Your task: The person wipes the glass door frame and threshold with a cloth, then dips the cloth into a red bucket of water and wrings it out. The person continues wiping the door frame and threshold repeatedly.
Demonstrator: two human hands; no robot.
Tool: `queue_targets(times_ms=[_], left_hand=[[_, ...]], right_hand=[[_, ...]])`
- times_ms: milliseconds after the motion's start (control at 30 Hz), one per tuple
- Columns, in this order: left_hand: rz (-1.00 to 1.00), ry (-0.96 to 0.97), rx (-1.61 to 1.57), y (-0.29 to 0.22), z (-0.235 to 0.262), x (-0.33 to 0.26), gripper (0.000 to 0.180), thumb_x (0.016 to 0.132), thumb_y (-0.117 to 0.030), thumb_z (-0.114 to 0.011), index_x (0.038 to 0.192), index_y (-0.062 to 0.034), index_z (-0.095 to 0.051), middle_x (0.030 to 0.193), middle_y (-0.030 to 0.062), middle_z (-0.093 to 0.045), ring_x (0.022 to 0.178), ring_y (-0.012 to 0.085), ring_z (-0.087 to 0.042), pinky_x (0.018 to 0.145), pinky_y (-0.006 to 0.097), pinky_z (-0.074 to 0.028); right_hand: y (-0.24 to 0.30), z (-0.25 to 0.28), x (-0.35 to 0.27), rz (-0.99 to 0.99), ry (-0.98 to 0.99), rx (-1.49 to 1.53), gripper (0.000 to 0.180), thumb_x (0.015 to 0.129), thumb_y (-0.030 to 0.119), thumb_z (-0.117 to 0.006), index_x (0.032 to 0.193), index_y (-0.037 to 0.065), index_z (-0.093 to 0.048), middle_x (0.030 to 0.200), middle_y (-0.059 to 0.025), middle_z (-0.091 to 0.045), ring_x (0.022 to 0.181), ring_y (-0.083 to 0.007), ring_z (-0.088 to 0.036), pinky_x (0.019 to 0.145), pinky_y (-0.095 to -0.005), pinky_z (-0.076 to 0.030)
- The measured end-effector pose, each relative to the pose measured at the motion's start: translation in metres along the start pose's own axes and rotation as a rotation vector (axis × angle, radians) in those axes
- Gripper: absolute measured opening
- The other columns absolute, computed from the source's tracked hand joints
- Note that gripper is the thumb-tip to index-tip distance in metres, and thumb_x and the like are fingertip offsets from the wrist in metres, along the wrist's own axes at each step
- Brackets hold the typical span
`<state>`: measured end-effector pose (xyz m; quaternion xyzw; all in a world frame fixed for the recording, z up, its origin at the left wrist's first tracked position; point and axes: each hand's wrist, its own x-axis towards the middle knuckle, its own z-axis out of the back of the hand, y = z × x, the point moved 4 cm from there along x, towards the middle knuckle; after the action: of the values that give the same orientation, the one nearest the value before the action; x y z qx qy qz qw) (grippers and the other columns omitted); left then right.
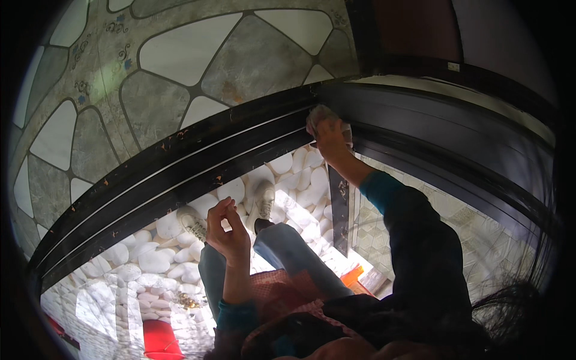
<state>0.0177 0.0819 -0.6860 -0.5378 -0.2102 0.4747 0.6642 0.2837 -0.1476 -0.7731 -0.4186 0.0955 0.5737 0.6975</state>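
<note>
A crumpled cloth (312, 122), pale with a pinkish-gray cast, sits bunched and partly covered in a grip at the right-end corner of a long black frame rail (192, 165). The rail, dark and grooved, lies low and fixed, appearing curved, with thin bright lines along its length and small tan-orange chips scattered along its outer and inner edges.

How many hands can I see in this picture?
2: the right hand holds a crumpled cloth at the corner of the black frame; the left hand is near the legs.
</note>
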Motion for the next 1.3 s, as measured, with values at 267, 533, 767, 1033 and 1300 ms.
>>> queue_targets(times_ms=[267,533,767,1033,1300], left_hand=[[0.025,-0.014,-0.007,-0.001,0.013,0.001,0.011,0.089,0.001,-0.057,0.095,-0.0015,-0.067,0.084,0.0094,-0.071,0.069,0.0179,-0.069,0.062,0.027,-0.055],[0.057,-0.042,-0.114,-0.005,0.022,0.001,0.015,0.084,0.007,-0.057,0.093,-0.0017,-0.066,0.081,0.0095,-0.07,0.069,0.0191,-0.069,0.062,0.027,-0.054],[0.105,-0.051,-0.138,-0.004,0.02,-0.003,0.015,0.083,0.006,-0.058,0.092,-0.002,-0.066,0.08,0.009,-0.069,0.069,0.0189,-0.069,0.062,0.027,-0.053],[0.095,-0.045,-0.042,0.006,0.03,-0.016,0.012,0.083,0.005,-0.062,0.092,-0.0025,-0.066,0.079,0.0094,-0.068,0.065,0.0189,-0.066,0.058,0.028,-0.051],[0.085,0.007,0.016,0.006,0.029,-0.028,0.012,0.085,0.003,-0.06,0.093,-0.0021,-0.066,0.08,0.0093,-0.069,0.066,0.0192,-0.067,0.06,0.029,-0.052]], right_hand=[[-0.033,0.031,-0.043,-0.14,-0.156,0.267,0.029,0.075,0.033,-0.067,0.089,0.009,-0.072,0.108,-0.0069,-0.053,0.109,-0.0252,-0.047,0.079,-0.0485,-0.038],[-0.14,0.187,-0.179,-0.13,0.135,-0.031,0.022,0.071,0.021,-0.07,0.09,0.011,-0.068,0.117,-0.0061,-0.053,0.104,-0.0237,-0.051,0.073,-0.0443,-0.041],[-0.161,0.225,-0.214,-0.078,-0.036,-0.181,0.02,0.071,0.023,-0.065,0.083,0.008,-0.064,0.116,-0.0161,-0.056,0.099,-0.0306,-0.053,0.075,-0.0466,-0.043],[-0.045,0.049,-0.071,0.075,-0.064,-0.044,0.027,0.081,0.034,-0.059,0.092,0.01,-0.069,0.118,-0.0129,-0.054,0.111,-0.029,-0.046,0.079,-0.0487,-0.04],[0.002,-0.002,-0.005,0.083,-0.059,-0.061,0.028,0.084,0.035,-0.058,0.087,0.011,-0.071,0.111,-0.0085,-0.054,0.108,-0.0263,-0.045,0.079,-0.0459,-0.038]])
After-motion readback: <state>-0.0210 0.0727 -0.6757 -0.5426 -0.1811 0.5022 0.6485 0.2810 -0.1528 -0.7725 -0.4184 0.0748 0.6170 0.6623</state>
